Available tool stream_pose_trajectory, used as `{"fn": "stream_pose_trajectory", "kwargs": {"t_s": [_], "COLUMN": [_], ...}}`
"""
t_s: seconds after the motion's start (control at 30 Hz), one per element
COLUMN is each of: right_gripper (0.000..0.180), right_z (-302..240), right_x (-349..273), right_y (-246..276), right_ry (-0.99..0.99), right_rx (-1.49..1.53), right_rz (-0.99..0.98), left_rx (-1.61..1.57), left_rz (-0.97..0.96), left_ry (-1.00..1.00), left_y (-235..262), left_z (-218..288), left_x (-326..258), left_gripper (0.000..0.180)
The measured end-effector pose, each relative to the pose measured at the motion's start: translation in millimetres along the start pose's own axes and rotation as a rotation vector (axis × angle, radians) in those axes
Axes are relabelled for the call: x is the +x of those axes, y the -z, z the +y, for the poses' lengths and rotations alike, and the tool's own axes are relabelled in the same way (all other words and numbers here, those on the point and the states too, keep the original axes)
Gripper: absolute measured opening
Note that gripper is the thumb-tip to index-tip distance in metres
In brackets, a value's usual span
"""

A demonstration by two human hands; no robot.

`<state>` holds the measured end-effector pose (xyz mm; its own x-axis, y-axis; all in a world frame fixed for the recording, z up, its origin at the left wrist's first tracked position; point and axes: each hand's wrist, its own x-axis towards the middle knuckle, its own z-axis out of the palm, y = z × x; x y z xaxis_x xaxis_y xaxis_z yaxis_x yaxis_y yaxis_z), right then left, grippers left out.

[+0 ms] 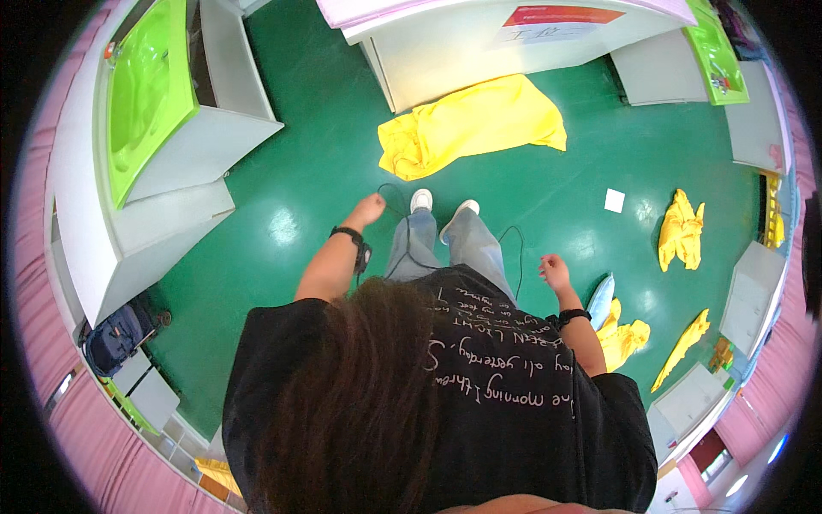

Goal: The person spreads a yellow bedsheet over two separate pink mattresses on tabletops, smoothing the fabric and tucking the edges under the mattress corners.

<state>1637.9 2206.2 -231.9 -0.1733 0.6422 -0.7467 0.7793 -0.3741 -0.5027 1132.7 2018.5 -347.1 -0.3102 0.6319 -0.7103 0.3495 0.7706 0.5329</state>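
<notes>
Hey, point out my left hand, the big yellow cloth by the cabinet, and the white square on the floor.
Left hand (369, 209): head view, middle of the hand.
Yellow cloth (479, 122): head view, middle of its upper surface.
White square (614, 200): head view, centre of its face.

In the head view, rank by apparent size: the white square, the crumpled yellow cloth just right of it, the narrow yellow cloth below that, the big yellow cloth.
1. Big yellow cloth
2. Crumpled yellow cloth
3. Narrow yellow cloth
4. White square
</notes>
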Motion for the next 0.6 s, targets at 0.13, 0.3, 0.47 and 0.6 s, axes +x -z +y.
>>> {"fn": "stream_pose_trajectory", "kwargs": {"t_s": [0.13,0.3,0.47,0.6], "right_gripper": [0.017,0.02,0.031,0.031], "right_z": [-3.7,-18.4,14.4,39.8], "right_x": [36.9,66.6,67.0,64.6], "right_y": [-13.8,-41.7,-64.1,-78.9], "right_ry": [0.063,0.039,-0.037,-0.068], "right_rx": [-0.195,-0.14,-0.497,-0.519], "right_rz": [-0.111,-0.242,-0.431,-0.532], "left_rx": [-0.179,-0.369,-0.262,-0.241], "left_rz": [-0.01,-0.057,-0.176,-0.067], "left_ry": [0.017,0.048,0.286,0.205], "left_y": [-6.2,-55.0,-126.4,-156.5], "left_z": [38.7,23.3,-8.4,-46.1], "left_x": [49.2,97.5,141.1,190.4], "left_gripper": [0.024,0.022,0.023,0.024]}}
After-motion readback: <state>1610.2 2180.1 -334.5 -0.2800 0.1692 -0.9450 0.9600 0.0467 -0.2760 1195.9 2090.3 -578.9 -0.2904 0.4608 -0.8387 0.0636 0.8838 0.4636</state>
